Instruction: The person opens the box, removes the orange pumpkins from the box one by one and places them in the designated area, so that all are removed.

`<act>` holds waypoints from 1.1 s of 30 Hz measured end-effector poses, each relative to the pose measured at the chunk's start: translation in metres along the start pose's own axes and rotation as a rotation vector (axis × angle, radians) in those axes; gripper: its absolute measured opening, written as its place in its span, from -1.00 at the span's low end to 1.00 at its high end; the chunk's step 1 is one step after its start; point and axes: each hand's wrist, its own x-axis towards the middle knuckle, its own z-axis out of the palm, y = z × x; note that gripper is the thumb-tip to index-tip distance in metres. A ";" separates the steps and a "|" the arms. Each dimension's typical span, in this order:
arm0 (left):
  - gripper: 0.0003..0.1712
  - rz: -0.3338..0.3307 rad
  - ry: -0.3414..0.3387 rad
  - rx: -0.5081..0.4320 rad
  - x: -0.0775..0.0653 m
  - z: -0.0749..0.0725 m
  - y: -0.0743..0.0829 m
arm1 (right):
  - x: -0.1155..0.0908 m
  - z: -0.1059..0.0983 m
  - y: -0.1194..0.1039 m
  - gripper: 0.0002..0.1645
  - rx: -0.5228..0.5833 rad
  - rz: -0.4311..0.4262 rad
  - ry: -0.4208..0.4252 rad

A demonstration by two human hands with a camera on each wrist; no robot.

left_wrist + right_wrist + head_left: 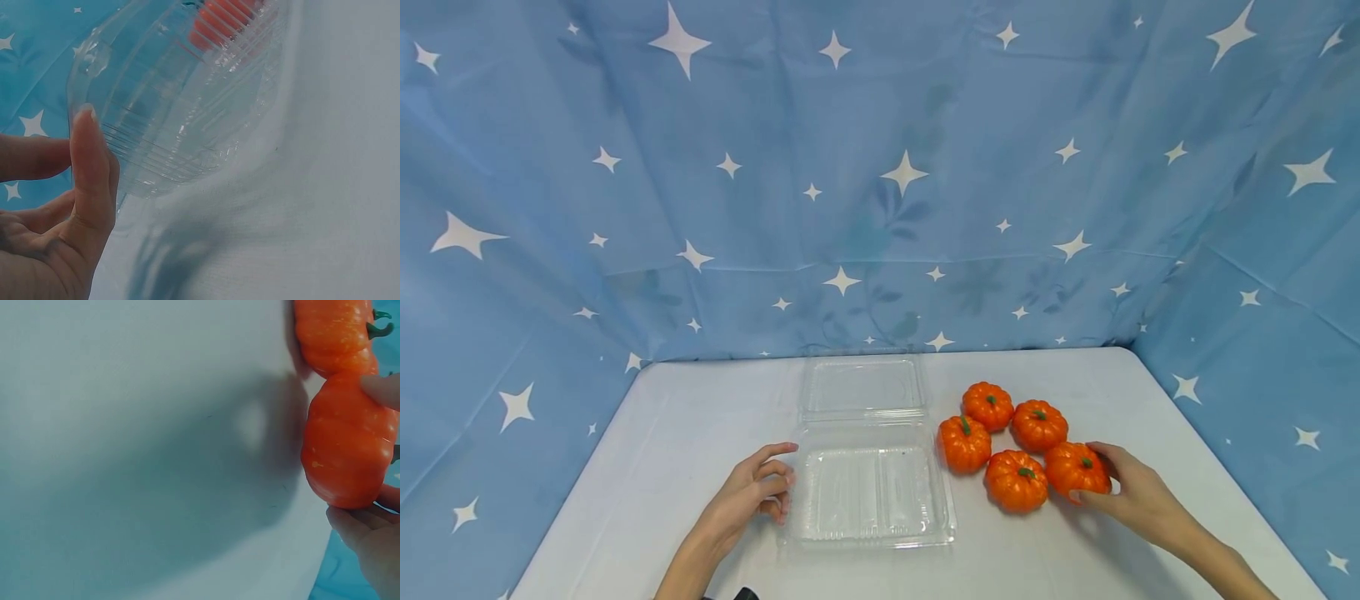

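Note:
At the right of the head view, my right hand [1138, 496] grips a small orange pumpkin [1075, 473], thumb on the near side and fingers on the far side. In the right wrist view this pumpkin [350, 444] touches a neighbouring pumpkin [334, 337]; whether it is lifted cannot be told. An open clear plastic clamshell box [868, 492] lies in the middle, its lid [861, 387] folded back flat. By its left edge is my left hand [748, 492], fingers loosely bent. The left wrist view has its fingers [90, 169] against or just before the clear box [169, 125].
Several more orange pumpkins with green stems [1015, 481] cluster right of the box. All stand on a white-covered table [700, 417]. A blue star-patterned curtain [760, 217] hangs behind and at both sides.

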 end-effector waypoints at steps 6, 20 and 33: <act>-0.26 -0.004 0.006 -0.001 0.000 0.000 -0.001 | 0.004 0.007 0.001 -0.05 -0.017 -0.028 0.006; -0.26 0.004 0.011 0.019 0.000 0.001 0.002 | 0.011 0.017 -0.006 0.01 -0.054 -0.032 -0.007; -0.21 -0.007 0.054 0.141 0.002 -0.005 0.005 | 0.024 0.012 -0.035 -0.07 -0.057 -0.125 0.095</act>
